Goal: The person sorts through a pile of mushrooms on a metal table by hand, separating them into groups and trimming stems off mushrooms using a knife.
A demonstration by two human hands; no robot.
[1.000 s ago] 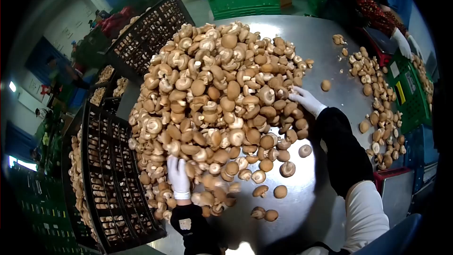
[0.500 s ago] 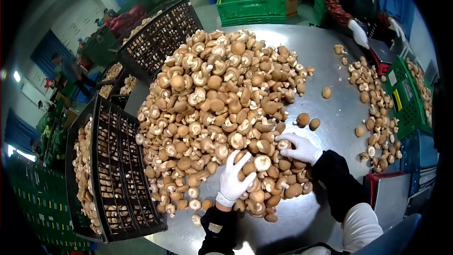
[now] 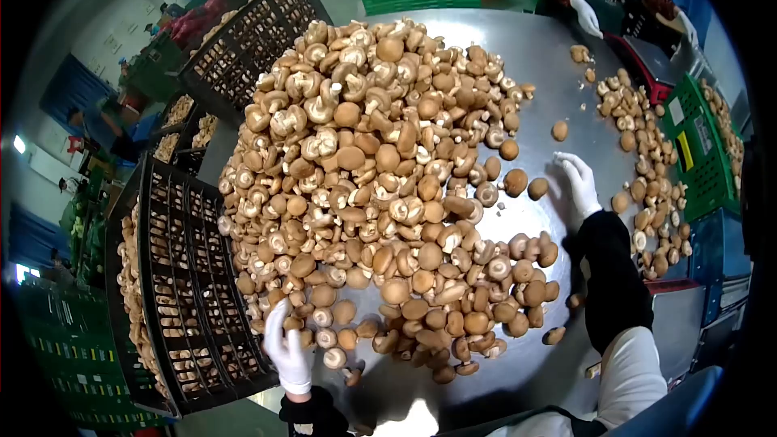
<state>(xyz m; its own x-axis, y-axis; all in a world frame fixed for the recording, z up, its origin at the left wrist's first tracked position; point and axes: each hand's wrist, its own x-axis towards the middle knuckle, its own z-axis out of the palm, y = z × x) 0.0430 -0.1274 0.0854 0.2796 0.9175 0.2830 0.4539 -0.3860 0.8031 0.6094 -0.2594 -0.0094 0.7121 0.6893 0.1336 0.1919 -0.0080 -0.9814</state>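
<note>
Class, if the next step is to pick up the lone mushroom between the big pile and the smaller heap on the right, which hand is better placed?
Probably the right hand: it looks empty and is close to the lone mushroom. The left hand is much farther off, near the black crate.

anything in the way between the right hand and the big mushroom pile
Nothing visible blocks it: between the right hand and the mushroom pile there is open metal tabletop, with just two loose mushrooms lying near the fingertips' side.
</note>
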